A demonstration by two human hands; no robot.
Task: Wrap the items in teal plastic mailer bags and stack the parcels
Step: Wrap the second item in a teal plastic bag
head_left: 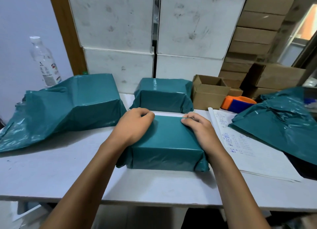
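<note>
A box wrapped in a teal mailer bag [164,143] lies on the white table [68,174] in front of me. My left hand [135,124] rests on its far left corner with the fingers curled over the far edge. At the far right corner, my right hand [199,127] has its fingers bent onto the plastic. Behind it sits a second wrapped teal parcel [163,95]. At the left stands a larger box in a loose teal bag [68,105].
Loose teal mailer bags [281,122] lie at the right over a sheet of written notes [243,143]. An orange and blue tape dispenser [238,103], an open cardboard box [209,91], stacked white boxes [154,31] and a plastic bottle [44,60] stand behind.
</note>
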